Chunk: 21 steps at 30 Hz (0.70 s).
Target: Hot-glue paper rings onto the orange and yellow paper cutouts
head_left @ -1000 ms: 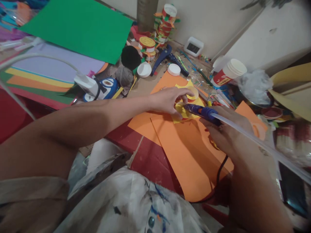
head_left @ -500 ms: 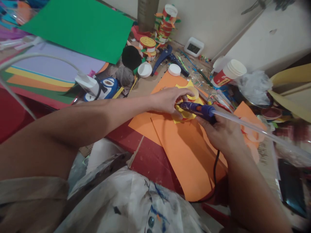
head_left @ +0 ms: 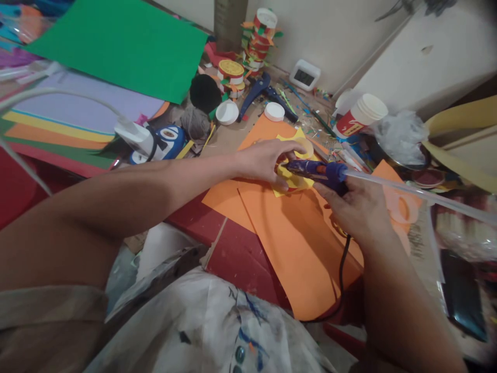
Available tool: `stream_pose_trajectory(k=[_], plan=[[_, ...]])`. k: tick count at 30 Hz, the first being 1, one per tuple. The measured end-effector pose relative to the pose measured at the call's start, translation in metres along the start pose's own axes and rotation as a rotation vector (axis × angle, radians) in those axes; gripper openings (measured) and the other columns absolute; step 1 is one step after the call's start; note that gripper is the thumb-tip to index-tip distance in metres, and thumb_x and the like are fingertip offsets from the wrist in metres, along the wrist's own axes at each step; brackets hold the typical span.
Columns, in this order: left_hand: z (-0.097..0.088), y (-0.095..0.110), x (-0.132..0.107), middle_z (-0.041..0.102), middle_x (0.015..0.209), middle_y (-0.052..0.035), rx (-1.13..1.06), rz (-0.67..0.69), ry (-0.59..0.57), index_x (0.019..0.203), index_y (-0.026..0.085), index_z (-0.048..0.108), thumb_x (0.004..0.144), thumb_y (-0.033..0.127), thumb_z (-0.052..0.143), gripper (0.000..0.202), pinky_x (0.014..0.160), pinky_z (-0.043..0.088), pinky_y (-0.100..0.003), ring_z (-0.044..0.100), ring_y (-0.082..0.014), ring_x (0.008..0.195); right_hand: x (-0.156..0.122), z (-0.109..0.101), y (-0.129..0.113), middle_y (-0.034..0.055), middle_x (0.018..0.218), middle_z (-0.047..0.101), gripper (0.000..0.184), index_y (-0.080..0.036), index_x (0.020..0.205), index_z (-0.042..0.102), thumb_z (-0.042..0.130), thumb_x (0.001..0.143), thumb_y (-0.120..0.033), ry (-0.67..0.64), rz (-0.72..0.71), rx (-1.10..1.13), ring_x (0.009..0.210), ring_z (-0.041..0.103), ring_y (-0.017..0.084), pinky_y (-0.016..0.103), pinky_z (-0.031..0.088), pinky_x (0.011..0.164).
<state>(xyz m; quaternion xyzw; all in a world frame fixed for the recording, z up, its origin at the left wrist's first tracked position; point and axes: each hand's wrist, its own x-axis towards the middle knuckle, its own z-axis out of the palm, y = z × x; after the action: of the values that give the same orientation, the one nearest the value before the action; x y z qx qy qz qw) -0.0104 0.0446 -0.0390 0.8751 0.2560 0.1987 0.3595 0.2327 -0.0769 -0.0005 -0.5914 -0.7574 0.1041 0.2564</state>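
My right hand [head_left: 355, 207] is wrapped round a blue hot glue gun [head_left: 320, 171], with a long clear glue stick [head_left: 411, 192] coming out of its back and a black cord hanging below. The gun's nozzle end points left, into the curl of my left hand [head_left: 264, 160]. Thumb and fingers of that left hand curve round a yellow paper piece [head_left: 298, 184] with a jagged outline and some red on it. The gun hides part of this piece and the nozzle tip. Beneath both hands lie orange paper sheets [head_left: 287, 248].
A blue cutter tool [head_left: 254, 96], white caps [head_left: 274, 111] and a small clock [head_left: 305, 75] stand behind the hands. Paper cups [head_left: 361, 116] are at the right. Green paper [head_left: 124, 49] and a power strip [head_left: 166, 142] lie left. A phone-like black object [head_left: 464, 295] is at lower right.
The whole view has shifted a little, so the background sits slightly further left. Both hands keep nearly the same pose, with the glue gun still at the yellow paper piece.
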Motion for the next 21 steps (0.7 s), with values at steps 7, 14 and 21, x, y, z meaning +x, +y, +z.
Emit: stream_pose_trajectory(k=[7, 14, 21], plan=[[-0.002, 0.004, 0.000, 0.078, 0.145, -0.0083, 0.014, -0.037, -0.018, 0.155, 0.026, 0.060, 0.073, 0.041, 0.089, 0.089, 0.111, 0.052, -0.037, 0.073, -0.0282, 0.133, -0.001, 0.007, 0.001, 0.0078, 0.093, 0.076, 0.023, -0.028, 0.097, 0.072, 0.070, 0.099, -0.051, 0.053, -0.039, -0.024, 0.087, 0.070, 0.030, 0.047, 0.057, 0.082], [0.000, 0.001, 0.000, 0.078, 0.145, -0.0071, -0.013, -0.016, -0.003, 0.154, 0.027, 0.061, 0.073, 0.040, 0.088, 0.086, 0.111, 0.053, -0.036, 0.074, -0.0273, 0.131, -0.002, 0.013, -0.001, 0.0085, 0.099, 0.079, 0.025, -0.027, 0.102, 0.075, 0.069, 0.098, -0.050, 0.074, -0.038, -0.018, 0.094, 0.074, 0.032, 0.052, 0.060, 0.090], [-0.001, 0.001, 0.001, 0.080, 0.141, -0.0066, 0.006, -0.005, -0.002, 0.154, 0.028, 0.061, 0.073, 0.038, 0.089, 0.086, 0.108, 0.054, -0.034, 0.075, -0.0256, 0.127, -0.002, 0.005, 0.000, 0.0081, 0.096, 0.078, 0.021, -0.027, 0.101, 0.073, 0.070, 0.098, -0.048, 0.020, 0.012, -0.013, 0.093, 0.074, 0.033, 0.049, 0.060, 0.084]])
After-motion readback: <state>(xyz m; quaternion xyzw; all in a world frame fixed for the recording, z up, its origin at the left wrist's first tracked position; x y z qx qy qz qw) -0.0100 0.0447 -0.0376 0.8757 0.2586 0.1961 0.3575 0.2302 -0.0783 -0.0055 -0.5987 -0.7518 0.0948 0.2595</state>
